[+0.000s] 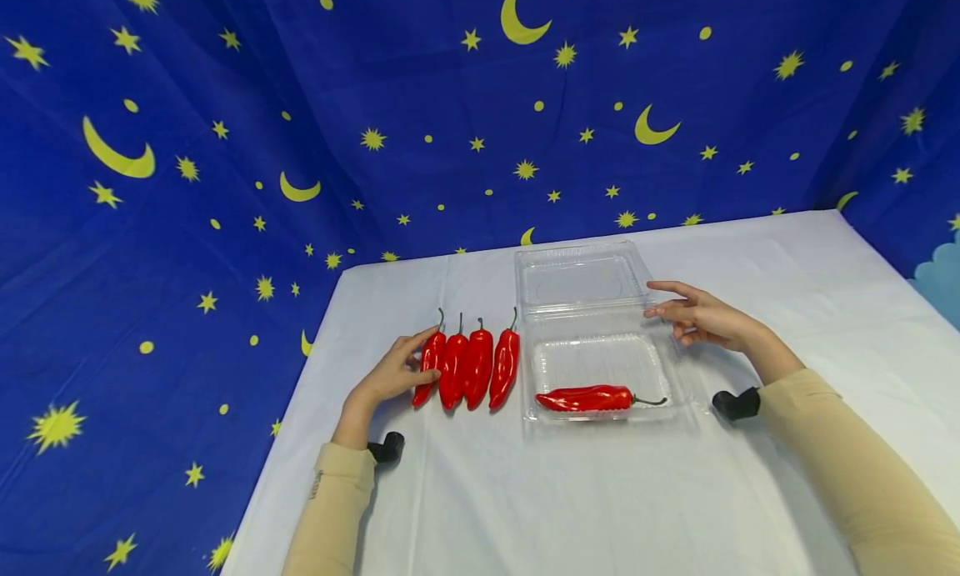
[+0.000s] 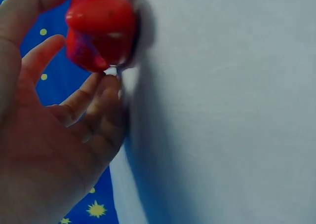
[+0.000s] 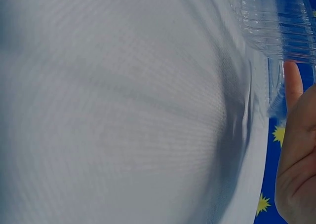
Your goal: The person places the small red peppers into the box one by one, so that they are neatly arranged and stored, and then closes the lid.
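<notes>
My left hand (image 1: 390,372) is at the leftmost red chili pepper (image 1: 431,363), its thumb and fingers curved around the pepper's sides. In the left wrist view, fingertips reach up to the glossy red chili pepper (image 2: 101,26). Three more red chili peppers stand beside it in a row, stems pointing away, the nearest of them a red pepper (image 1: 453,372). My right hand (image 1: 708,318) hovers by the right side of an open clear plastic container (image 1: 536,351), fingers spread loosely and holding nothing. One red chili pepper (image 1: 585,398) lies crosswise at the container's front, stem to the right.
The container's hinged lid (image 1: 581,280) lies folded back behind its base. A white cloth (image 1: 585,493) covers the table. Blue curtains (image 1: 420,76) with yellow stars and moons hang along the back and sides. Black wrist mounts show below both hands.
</notes>
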Demonstrator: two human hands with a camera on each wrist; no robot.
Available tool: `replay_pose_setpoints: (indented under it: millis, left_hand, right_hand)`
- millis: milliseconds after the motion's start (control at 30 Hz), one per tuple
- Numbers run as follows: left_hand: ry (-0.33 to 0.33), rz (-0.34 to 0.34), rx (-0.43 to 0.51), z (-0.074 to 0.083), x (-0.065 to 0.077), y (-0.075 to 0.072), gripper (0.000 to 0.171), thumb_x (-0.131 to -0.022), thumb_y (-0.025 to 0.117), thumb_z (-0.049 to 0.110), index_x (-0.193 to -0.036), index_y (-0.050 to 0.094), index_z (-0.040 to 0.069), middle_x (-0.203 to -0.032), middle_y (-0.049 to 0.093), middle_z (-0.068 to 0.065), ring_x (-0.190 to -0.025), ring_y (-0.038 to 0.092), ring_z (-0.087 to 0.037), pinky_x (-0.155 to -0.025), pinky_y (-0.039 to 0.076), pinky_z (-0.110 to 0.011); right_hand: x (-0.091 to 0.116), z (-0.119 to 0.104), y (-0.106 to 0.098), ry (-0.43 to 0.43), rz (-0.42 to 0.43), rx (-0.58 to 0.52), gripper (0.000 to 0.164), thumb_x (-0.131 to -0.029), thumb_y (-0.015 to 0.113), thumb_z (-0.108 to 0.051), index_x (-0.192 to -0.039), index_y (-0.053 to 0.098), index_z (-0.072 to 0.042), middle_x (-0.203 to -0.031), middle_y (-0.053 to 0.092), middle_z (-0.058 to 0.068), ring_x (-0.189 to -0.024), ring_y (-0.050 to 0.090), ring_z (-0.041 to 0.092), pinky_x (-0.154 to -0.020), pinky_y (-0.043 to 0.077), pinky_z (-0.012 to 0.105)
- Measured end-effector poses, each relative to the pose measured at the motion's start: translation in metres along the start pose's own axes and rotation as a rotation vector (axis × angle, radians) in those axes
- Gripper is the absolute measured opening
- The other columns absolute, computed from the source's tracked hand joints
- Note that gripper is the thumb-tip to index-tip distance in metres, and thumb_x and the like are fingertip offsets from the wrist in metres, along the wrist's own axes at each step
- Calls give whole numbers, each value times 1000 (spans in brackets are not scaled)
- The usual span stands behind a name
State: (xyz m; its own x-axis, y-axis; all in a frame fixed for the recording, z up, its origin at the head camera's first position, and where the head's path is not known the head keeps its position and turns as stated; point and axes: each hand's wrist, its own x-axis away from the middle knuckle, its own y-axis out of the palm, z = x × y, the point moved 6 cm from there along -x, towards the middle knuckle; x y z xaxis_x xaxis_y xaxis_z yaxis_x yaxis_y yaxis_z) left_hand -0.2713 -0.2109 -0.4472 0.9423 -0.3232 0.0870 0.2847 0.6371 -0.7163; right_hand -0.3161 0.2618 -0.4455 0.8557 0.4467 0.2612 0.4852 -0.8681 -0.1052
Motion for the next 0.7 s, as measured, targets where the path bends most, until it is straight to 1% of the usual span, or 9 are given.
replay_pose_setpoints:
  millis: [200, 367, 467, 567, 633, 700]
  left_hand:
    - [-8, -31, -67, 6, 0, 2, 77, -82, 72, 24, -148, 33, 19, -122, 45, -18, -95, 51, -26, -80, 48, -43]
    - [-19, -42, -72, 9, -1, 3, 77, -81, 73, 23, -148, 33, 21, -122, 47, -17, -92, 52, -24, -78, 48, -41]
    - [-39, -24, -42, 5, -1, 3, 77, -81, 73, 23, -147, 34, 23, -124, 47, -16, -95, 52, -26, -79, 48, -42]
    - [-53, 0, 25, 1, 1, -1, 76, -83, 72, 20, -147, 33, 25, -129, 45, -16, -102, 53, -30, -79, 49, -44]
    - [-50, 17, 71, 1, 2, -5, 75, -84, 71, 18, -148, 31, 25, -131, 43, -18, -104, 53, -33, -76, 51, -42]
    - [-26, 30, 119, 6, 4, -12, 75, -86, 70, 15, -148, 29, 23, -133, 41, -21, -103, 53, -35, -71, 52, -40]
  right_hand:
    - [0, 1, 0, 0, 0, -12, 68, -96, 55, -23, -151, 16, -13, -117, 62, 4, -57, 51, 11, -55, 50, 24]
    - [3, -1, 0, -23, -8, -16, 68, -97, 55, -22, -151, 15, -11, -117, 62, 5, -57, 50, 11, -54, 50, 24]
    - [3, -1, 0, -27, -11, -17, 68, -97, 55, -23, -151, 15, -11, -116, 62, 4, -57, 50, 11, -54, 50, 24]
    - [2, 0, 0, -25, -15, -14, 69, -97, 55, -23, -151, 14, -12, -117, 62, 4, -57, 50, 11, -55, 50, 25]
    - [2, 1, -1, -16, -10, -18, 69, -96, 55, -24, -151, 15, -13, -117, 61, 5, -57, 50, 12, -55, 50, 25]
    - [2, 1, -1, -17, -8, -16, 69, -97, 55, -24, -151, 14, -13, -118, 61, 6, -57, 50, 12, -55, 50, 25]
